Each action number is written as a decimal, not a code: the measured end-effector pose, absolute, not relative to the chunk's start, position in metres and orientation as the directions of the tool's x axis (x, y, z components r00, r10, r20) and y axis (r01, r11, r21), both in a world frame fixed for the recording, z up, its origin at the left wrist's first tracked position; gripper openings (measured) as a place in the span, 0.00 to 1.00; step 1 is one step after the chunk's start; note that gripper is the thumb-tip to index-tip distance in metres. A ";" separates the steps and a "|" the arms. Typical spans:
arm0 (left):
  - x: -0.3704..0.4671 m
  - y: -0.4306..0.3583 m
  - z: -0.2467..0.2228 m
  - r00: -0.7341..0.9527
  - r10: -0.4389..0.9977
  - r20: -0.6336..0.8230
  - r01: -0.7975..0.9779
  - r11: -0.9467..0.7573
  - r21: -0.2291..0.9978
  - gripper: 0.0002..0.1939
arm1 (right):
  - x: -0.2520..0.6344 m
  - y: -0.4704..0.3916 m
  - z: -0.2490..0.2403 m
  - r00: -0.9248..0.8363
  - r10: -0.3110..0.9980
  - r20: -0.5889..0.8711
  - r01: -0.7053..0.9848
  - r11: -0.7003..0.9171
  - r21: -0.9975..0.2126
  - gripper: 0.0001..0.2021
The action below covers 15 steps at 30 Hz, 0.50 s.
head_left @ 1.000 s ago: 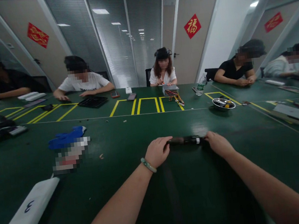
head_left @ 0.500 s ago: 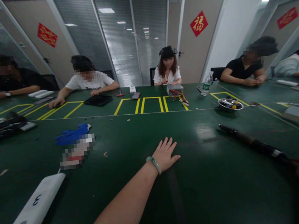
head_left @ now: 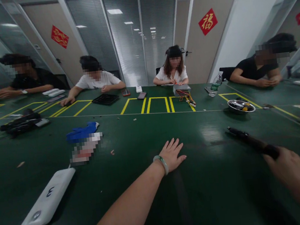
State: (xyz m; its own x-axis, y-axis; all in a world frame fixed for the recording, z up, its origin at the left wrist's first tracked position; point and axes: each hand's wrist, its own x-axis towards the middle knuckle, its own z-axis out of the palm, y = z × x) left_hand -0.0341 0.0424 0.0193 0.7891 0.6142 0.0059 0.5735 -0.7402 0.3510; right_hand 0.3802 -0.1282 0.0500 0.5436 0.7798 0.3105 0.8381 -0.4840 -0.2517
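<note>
By the right hand [head_left: 293,170] a long dark tool [head_left: 260,145] was held; the undersides of the fingers were hidden, so the firmness of the grip could not be told. The tool was slanted above the green table [head_left: 215,191], its thin front end pointed away and toward the left. Since this end was supported by no second hand, the tool could be tipped or turned if it was held too loosely. The left hand [head_left: 172,155] was laid on the table, palm down, fingers spread wide, with nothing held; it could be struck if the tool was swung carelessly sideways. Farther off, the metal bowl [head_left: 241,106] could be knocked by too long a forward push.

Compared with half a second earlier, the right hand was placed farther forward, and a shorter length of the tool was seen in front of it, while the left hand was kept in the same flat pose.
</note>
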 end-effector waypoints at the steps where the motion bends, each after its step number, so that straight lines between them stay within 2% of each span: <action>1: -0.033 0.042 0.019 0.788 0.616 0.006 0.576 -0.740 0.347 0.34 | 0.347 -0.115 0.054 0.559 0.790 0.254 0.827 -0.506 -0.247 0.37; 3: -0.032 0.040 0.019 0.786 0.618 0.023 0.578 -0.748 0.327 0.32 | 0.276 -0.091 0.061 0.381 0.906 0.185 0.899 -0.317 -0.300 0.34; 5: -0.031 0.037 0.019 0.786 0.615 0.060 0.577 -0.765 0.287 0.31 | 0.207 -0.070 0.061 0.169 0.956 0.240 0.928 -0.073 -0.364 0.31; 7: -0.031 0.033 0.019 0.824 0.564 0.064 0.540 -0.814 0.214 0.31 | 0.153 -0.056 0.054 -0.070 0.954 0.291 0.912 0.179 -0.368 0.29; 9: -0.031 0.031 0.018 0.876 0.482 0.025 0.476 -0.871 0.121 0.34 | 0.118 -0.049 0.045 -0.281 0.924 0.259 0.863 0.361 -0.352 0.29; 11: -0.032 0.031 0.017 0.903 0.430 -0.012 0.430 -0.902 0.047 0.37 | 0.103 -0.045 0.037 -0.372 0.908 0.194 0.834 0.419 -0.360 0.28; 15: -0.032 0.032 0.015 0.897 0.441 -0.022 0.441 -0.897 0.018 0.38 | 0.106 -0.045 0.035 -0.366 0.921 0.135 0.831 0.389 -0.398 0.28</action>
